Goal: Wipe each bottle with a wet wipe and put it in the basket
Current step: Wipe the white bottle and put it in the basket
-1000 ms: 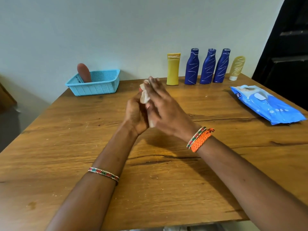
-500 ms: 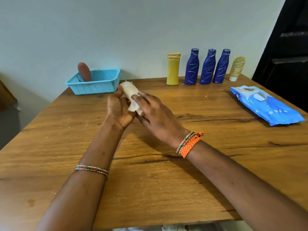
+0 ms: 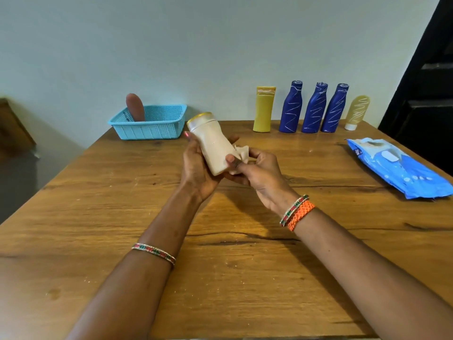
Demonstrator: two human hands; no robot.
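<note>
1. Your left hand grasps the cream bottle at frame centre, tilted, its yellow-rimmed cap toward the upper left.
2. Your right hand pinches the wet wipe against the bottle's lower end.
3. The blue basket, upper left on the desk, holds one brown bottle upright.
4. Along the wall stand a yellow tube, three dark blue bottles and a translucent tube.
5. The wipe pack lies at right.
</note>
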